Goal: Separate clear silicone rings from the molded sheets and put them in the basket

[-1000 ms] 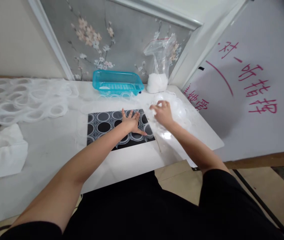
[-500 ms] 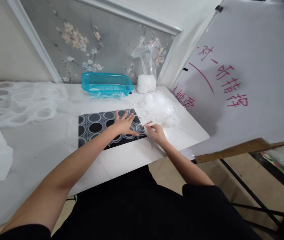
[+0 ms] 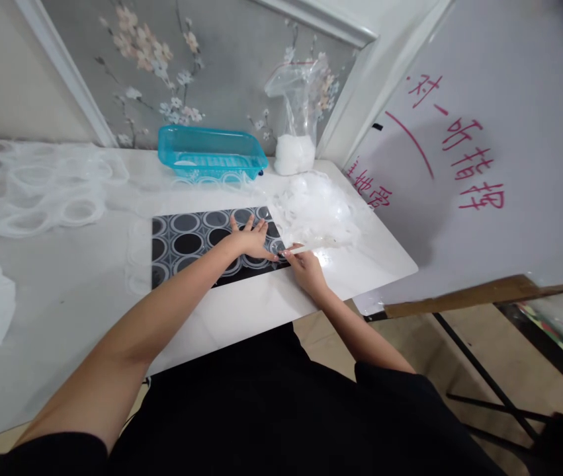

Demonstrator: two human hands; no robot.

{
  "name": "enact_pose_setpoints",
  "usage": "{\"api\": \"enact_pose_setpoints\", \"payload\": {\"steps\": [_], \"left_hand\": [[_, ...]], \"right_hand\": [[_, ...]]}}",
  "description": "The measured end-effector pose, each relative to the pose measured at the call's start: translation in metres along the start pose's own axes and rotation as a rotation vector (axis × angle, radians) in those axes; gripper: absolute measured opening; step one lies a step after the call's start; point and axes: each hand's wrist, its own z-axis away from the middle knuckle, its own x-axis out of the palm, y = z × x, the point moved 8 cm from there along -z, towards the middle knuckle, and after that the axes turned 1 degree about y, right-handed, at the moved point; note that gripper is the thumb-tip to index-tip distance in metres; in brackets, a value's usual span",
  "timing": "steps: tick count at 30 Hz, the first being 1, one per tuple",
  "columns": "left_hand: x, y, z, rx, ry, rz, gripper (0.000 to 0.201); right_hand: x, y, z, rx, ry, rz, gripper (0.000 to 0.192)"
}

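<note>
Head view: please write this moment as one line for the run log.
left hand: flat on black circle mat | right hand: pinching clear piece at mat edge | clear pieces pile: beside

Mat [image 3: 186, 244] black with grey-white circles; tray [image 3: 212, 152] turquoise; whiteboard [image 3: 460, 165] writing pink-red; wall panel [image 3: 202, 73] grey, floral

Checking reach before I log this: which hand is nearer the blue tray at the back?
Left. The left hand lies flat on the black circle-patterned mat, in front of the blue tray. The right hand sits nearer the table's front edge.
</note>
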Motion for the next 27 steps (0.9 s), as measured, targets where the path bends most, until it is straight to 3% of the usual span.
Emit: {"api": "enact_pose_setpoints", "payload": {"steps": [4,6,8,10,12,14,16,18,20,27], "left_hand": [[0.003,0.002,-0.006,-0.005,-0.008,0.024,0.112],[0.003,0.004,-0.010,-0.002,-0.014,0.026,0.114],[0.001,0.005,-0.011,-0.009,-0.005,0.022,0.118],[-0.001,0.005,-0.007,0.005,0.039,0.019,0.120],[-0.002,0.001,0.002,0.045,0.110,0.026,0.114],[-0.001,-0.006,0.016,0.100,0.190,0.047,0.107],[0.004,-0.017,0.030,0.127,0.223,0.045,0.102],[0.013,-0.031,0.040,0.110,0.191,0.033,0.101],[0.021,-0.040,0.046,0.082,0.132,0.040,0.101],[0.020,-0.039,0.046,0.029,0.099,0.068,0.103]], "right_hand": [[0.007,-0.019,0.006,-0.225,-0.034,0.358,0.024],[-0.002,-0.014,-0.010,-0.239,-0.019,0.481,0.023],[-0.031,-0.003,-0.038,-0.144,0.142,0.517,0.023],[-0.071,0.006,-0.057,0.009,0.459,0.452,0.029],[-0.083,0.002,-0.064,-0.005,0.582,0.302,0.035],[-0.064,-0.011,-0.060,-0.074,0.467,0.125,0.036],[-0.028,-0.022,-0.045,-0.091,0.237,-0.036,0.035],[0.005,-0.030,-0.025,-0.058,0.059,-0.150,0.033],[0.025,-0.032,-0.011,-0.029,-0.039,-0.192,0.032],[0.036,-0.027,-0.006,-0.032,-0.105,-0.198,0.033]]}}
